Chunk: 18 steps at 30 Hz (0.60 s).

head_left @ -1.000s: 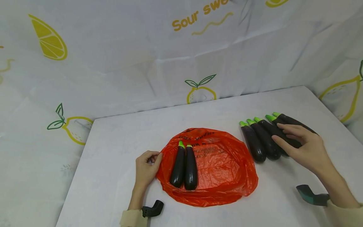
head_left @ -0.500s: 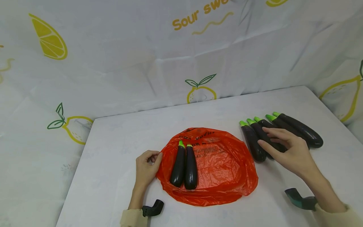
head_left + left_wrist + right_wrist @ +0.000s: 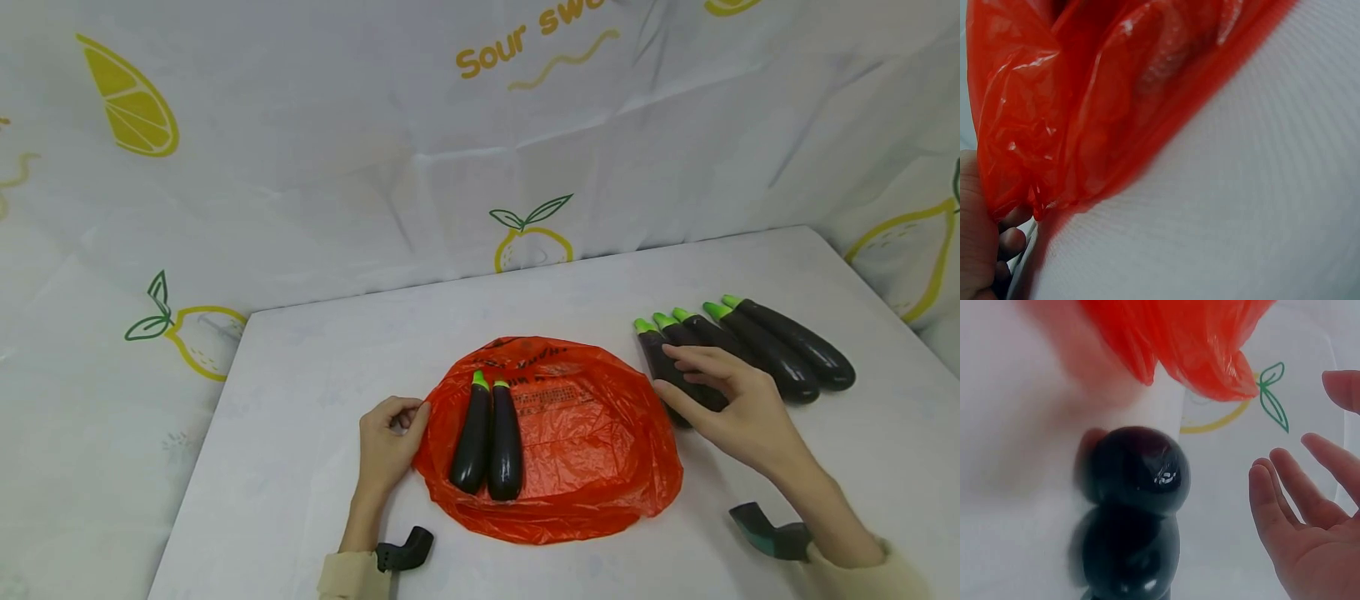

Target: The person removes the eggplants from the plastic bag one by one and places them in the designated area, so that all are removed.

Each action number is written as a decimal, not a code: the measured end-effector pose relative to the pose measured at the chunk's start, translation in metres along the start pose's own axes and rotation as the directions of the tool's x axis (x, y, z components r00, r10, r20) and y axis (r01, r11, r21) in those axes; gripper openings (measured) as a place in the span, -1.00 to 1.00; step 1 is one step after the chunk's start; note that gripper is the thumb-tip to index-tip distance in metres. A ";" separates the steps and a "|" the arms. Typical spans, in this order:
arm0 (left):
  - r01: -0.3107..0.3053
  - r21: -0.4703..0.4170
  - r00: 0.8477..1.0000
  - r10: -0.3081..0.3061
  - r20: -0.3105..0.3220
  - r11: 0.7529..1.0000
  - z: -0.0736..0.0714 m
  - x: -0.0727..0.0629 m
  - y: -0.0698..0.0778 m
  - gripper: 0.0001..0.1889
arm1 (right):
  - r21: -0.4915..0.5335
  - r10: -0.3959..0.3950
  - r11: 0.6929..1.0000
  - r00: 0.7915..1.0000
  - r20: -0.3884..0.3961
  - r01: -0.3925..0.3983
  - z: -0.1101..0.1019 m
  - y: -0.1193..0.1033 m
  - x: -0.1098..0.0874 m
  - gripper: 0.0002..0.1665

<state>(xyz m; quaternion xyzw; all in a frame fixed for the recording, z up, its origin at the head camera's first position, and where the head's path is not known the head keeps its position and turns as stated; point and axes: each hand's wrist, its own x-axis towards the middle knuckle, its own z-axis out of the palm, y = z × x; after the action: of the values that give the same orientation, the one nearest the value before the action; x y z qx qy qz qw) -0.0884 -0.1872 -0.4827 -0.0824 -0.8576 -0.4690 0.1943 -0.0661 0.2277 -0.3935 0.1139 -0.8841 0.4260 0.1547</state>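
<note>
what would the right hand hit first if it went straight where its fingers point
The right hand would probably meet the row's leftmost eggplant first; the hand's height is hard to judge, so it might pass over toward the red bag.

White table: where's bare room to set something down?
Bare: the table left of the left hand, and between the red bag and back curtain. Crowded: right of the bag, with the right hand by five eggplants.

I note pale beige left sleeve (image 3: 352, 577) and right sleeve (image 3: 864, 575). Left wrist unit (image 3: 406, 553) black, elbow-shaped; right wrist unit (image 3: 771, 534) likewise, teal-tinged. Left hand (image 3: 388, 442), right hand (image 3: 735, 408) ungloved.
</note>
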 end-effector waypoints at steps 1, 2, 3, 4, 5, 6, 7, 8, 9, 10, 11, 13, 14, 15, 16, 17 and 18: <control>-0.001 0.003 1.000 0.001 -0.001 1.000 0.000 0.000 0.000 -0.93 | 0.006 0.003 1.000 1.000 0.005 -0.003 0.001 -0.001 0.000 -0.41; -0.002 0.004 1.000 0.002 -0.001 1.000 0.000 0.000 0.000 -0.93 | 0.011 0.005 1.000 1.000 0.010 -0.005 0.002 -0.002 0.000 -0.41; -0.002 0.006 1.000 0.002 -0.002 1.000 0.000 0.000 0.001 -0.93 | 0.009 0.012 1.000 1.000 0.016 -0.013 0.003 -0.004 0.000 -0.41; -0.002 0.008 1.000 0.002 -0.003 1.000 0.000 0.000 0.001 -0.94 | 0.011 0.017 1.000 1.000 0.022 -0.017 0.004 -0.005 0.000 -0.41; -0.001 0.010 1.000 0.001 -0.004 1.000 0.000 0.000 0.001 -0.94 | 0.008 0.025 1.000 0.999 0.028 -0.025 0.005 -0.007 -0.001 -0.41; -0.001 0.012 1.000 0.001 -0.004 1.000 0.000 0.000 0.001 -0.93 | 0.004 0.030 1.000 0.999 0.035 -0.030 0.006 -0.008 0.000 -0.41; -0.001 0.013 1.000 0.001 -0.004 1.000 0.000 0.000 0.001 -0.93 | 0.005 0.034 0.999 0.999 0.041 -0.034 0.007 -0.009 0.000 -0.41; 0.000 0.012 1.000 0.000 -0.004 1.000 0.000 0.000 0.001 -0.93 | 0.006 0.038 0.999 0.998 0.048 -0.038 0.008 -0.010 0.000 -0.40; 0.001 0.012 1.000 -0.001 -0.004 1.000 -0.001 0.000 0.002 -0.93 | 0.005 0.043 0.999 0.998 0.054 -0.043 0.009 -0.012 0.000 -0.40; 0.001 0.013 1.000 -0.001 -0.005 1.000 0.000 0.000 0.001 -0.92 | 0.010 0.046 0.999 0.997 0.061 -0.047 0.010 -0.013 0.000 -0.40; 0.002 0.012 1.000 -0.002 -0.004 1.000 0.000 0.000 0.001 -0.93 | 0.014 0.048 0.999 0.997 0.066 -0.049 0.011 -0.014 0.000 -0.40; 0.002 0.013 1.000 -0.002 -0.007 1.000 0.000 -0.001 0.001 -0.95 | 0.026 0.047 0.998 0.996 0.076 -0.049 0.013 -0.016 -0.001 -0.40; 0.002 0.014 1.000 -0.002 -0.007 1.000 0.000 -0.001 0.001 -0.95 | 0.031 0.047 0.998 0.996 0.079 -0.050 0.015 -0.017 -0.001 -0.40; 0.000 0.014 1.000 0.000 -0.009 1.000 0.000 -0.001 0.001 -0.95 | 0.035 0.047 0.998 0.995 0.084 -0.050 0.016 -0.018 -0.001 -0.40; -0.001 0.015 1.000 0.001 -0.009 1.000 0.000 -0.001 0.001 -0.96 | 0.041 0.044 0.998 0.995 0.087 -0.048 0.017 -0.019 -0.001 -0.40; -0.001 0.015 1.000 0.001 -0.009 1.000 0.000 -0.001 0.000 -0.96 | 0.046 0.043 0.998 0.995 0.090 -0.047 0.019 -0.021 -0.001 -0.40; -0.003 0.016 1.000 0.003 -0.010 1.000 0.001 -0.001 0.000 -0.96 | 0.051 0.043 0.998 0.995 0.094 -0.048 0.020 -0.022 -0.001 -0.40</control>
<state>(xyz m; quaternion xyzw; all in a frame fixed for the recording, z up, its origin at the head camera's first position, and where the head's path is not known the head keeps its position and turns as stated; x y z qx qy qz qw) -0.0876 -0.1866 -0.4833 -0.0797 -0.8603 -0.4621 0.1999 -0.0612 0.1988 -0.3899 0.1175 -0.8811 0.4469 0.1005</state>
